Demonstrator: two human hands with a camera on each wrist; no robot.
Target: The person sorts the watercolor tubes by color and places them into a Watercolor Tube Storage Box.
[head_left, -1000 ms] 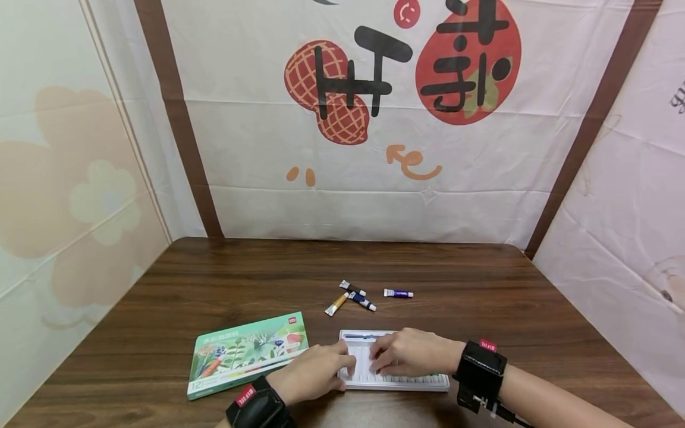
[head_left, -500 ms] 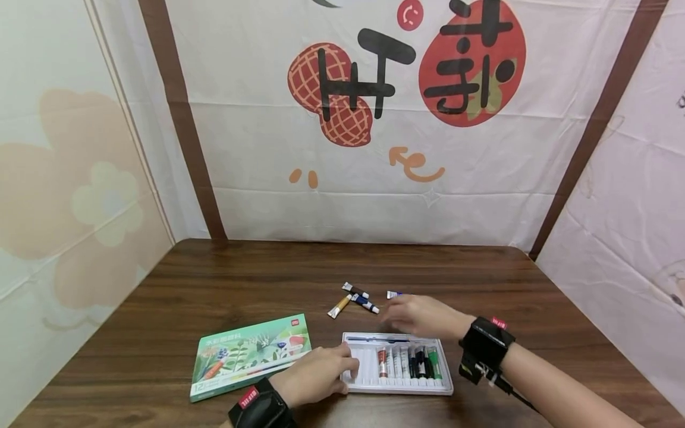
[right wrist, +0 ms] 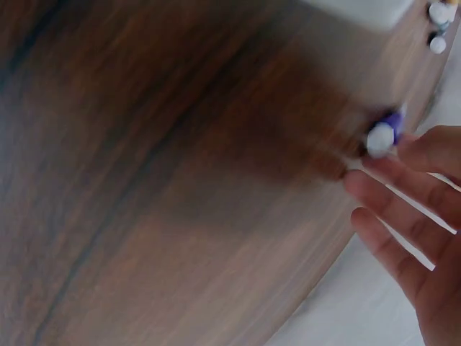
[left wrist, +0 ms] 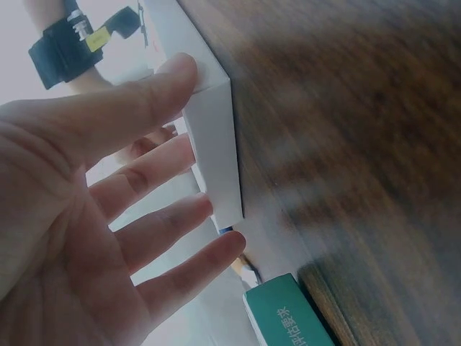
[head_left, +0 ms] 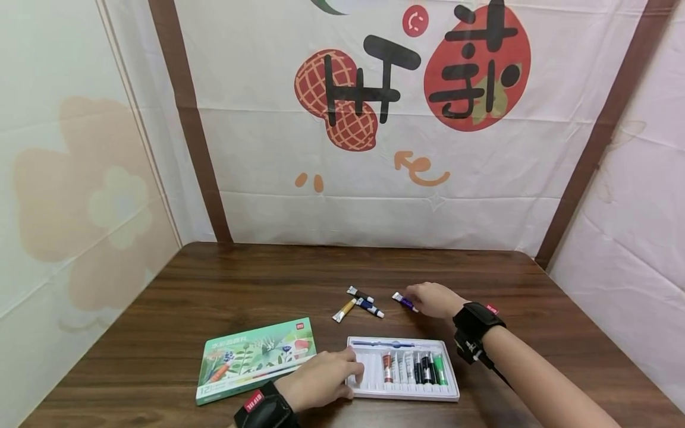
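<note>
Out goes the right hand (head_left: pixel 436 299) to the purple tube (head_left: pixel 405 302), lying on the table (head_left: pixel 481 273) beyond the tray (head_left: pixel 409 396); thumb and forefinger are at it, though blur leaves the pinch untold. Best grip: lightly mid-body, off the cap (right wrist: pixel 380 139). The left hand (head_left: pixel 323 377), fingers spread, touches the tray's left end, partly covering it.

Dark wood-grain tabletop (head_left: pixel 289 267), far corners rounded. Backed by creased white cloth (head_left: pixel 374 220) with brown bands (head_left: pixel 192 131), red peanut print (head_left: pixel 345 126); at left, pale flower print (head_left: pixel 104 208).
</note>
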